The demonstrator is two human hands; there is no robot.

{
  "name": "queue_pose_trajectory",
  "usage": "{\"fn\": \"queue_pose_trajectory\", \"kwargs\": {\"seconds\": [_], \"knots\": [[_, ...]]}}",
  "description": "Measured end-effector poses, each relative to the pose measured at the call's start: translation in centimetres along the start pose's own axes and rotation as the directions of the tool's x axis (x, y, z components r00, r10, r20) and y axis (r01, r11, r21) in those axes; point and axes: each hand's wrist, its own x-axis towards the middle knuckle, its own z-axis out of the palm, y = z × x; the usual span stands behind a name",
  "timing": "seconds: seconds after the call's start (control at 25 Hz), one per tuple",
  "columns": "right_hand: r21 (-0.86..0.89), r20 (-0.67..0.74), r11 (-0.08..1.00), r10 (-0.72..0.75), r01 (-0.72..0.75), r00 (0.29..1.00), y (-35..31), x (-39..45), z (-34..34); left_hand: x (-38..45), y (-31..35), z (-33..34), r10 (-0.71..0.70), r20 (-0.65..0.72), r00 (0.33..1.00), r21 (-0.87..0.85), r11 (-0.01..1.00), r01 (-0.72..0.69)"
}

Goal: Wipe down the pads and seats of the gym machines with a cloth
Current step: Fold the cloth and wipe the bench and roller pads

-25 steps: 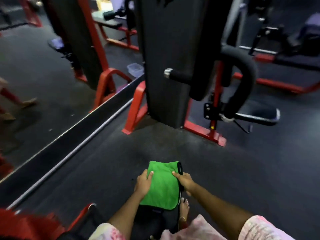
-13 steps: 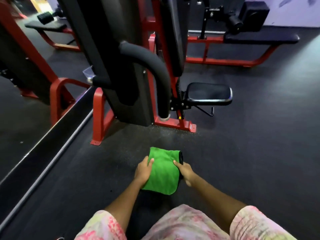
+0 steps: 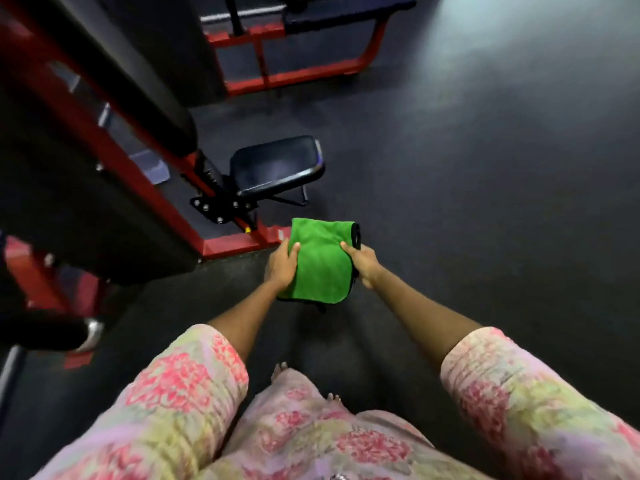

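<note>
I hold a folded green cloth (image 3: pixel 320 261) flat in front of me, above the dark floor. My left hand (image 3: pixel 281 264) grips its left edge with the thumb on top. My right hand (image 3: pixel 362 260) pinches its right edge, where a black trim shows. Just beyond the cloth, up and to the left, is a small black padded seat (image 3: pixel 275 164) on a red-framed machine. A long black back pad (image 3: pixel 114 69) slants above that seat at the upper left.
The machine's red base bar (image 3: pixel 239 242) lies on the floor just left of the cloth. A black handle with a chrome end (image 3: pixel 88 332) juts in at the left. A red-framed bench (image 3: pixel 346 15) stands at the back. Dark rubber floor (image 3: pixel 485 202) spreads to the right.
The view has swung right and tilted down as I moved closer to the seat machine. Both hands keep the same hold on the cloth.
</note>
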Motion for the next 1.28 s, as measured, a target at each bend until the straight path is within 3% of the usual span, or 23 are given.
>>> {"fn": "queue_pose_trajectory", "kwargs": {"seconds": [0.16,0.28,0.44,0.8,0.92,1.28], "knots": [[0.047,-0.114,0.998,-0.030,0.036,0.993,-4.1,4.3,-5.8,5.9,6.3,4.8,0.079,0.058,0.995,-0.008,0.997,-0.078],[0.011,-0.146,0.999,-0.049,0.051,0.988,-7.6,8.3,-9.3,10.6,9.6,8.5,0.064,0.064,0.996,-0.099,0.993,-0.058],[-0.043,-0.135,0.996,-0.085,0.080,0.987,-14.1,15.8,-13.9,18.4,16.0,12.3,0.058,0.017,0.998,-0.154,0.987,-0.055],[-0.108,-0.137,0.987,-0.130,0.116,0.982,-32.1,32.9,-23.6,38.4,33.1,18.6,0.072,0.082,0.994,-0.184,0.981,-0.056],[-0.109,-0.156,0.987,-0.138,0.122,0.978,-36.5,39.4,-26.2,44.9,37.8,21.2,0.002,0.113,0.994,-0.287,0.958,0.031],[-0.058,0.025,0.993,-0.104,0.105,0.994,-53.0,60.7,-35.2,66.1,53.3,28.0,-0.016,0.111,0.994,-0.488,0.870,0.068]]}}
